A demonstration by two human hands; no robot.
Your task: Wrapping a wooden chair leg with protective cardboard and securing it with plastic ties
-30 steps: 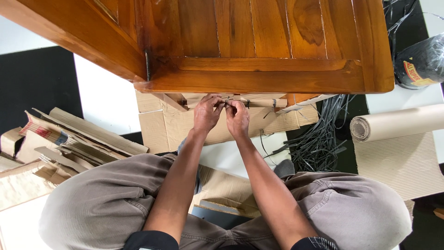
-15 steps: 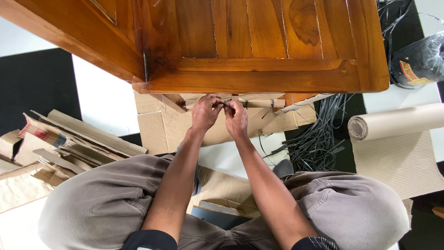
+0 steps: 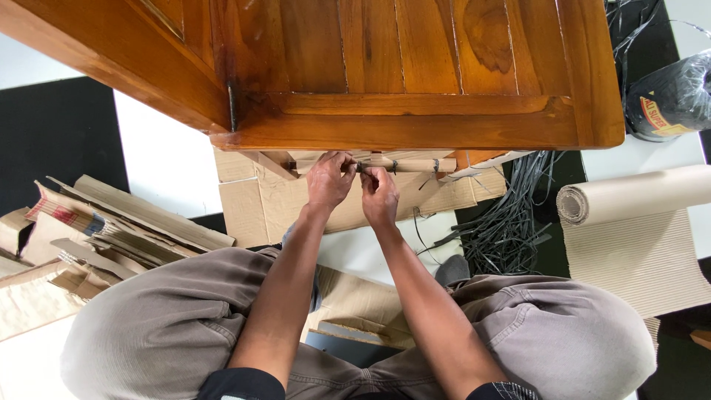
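Scene: We crouch under a wooden table point(image 3: 415, 74).
Strap: a dark strap point(image 3: 361, 167) binds the cardboard-wrapped rail point(image 3: 415, 164), which runs left to right, just ahead of us.
Left hand point(image 3: 329, 181): fingers pinched on the strap.
Right hand point(image 3: 379, 194): pinching it too, equally near.

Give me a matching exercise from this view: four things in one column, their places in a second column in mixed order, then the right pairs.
Things:
1. roll of corrugated paper
2. pile of flattened cardboard
3. bundle of dark straps
4. black sack

Places:
A. upper right corner, beside the wooden furniture
B. on the floor at the far left
C. at the right edge, partly unrolled
D. on the floor just right of the right hand

Pairs: 1-C, 2-B, 3-D, 4-A
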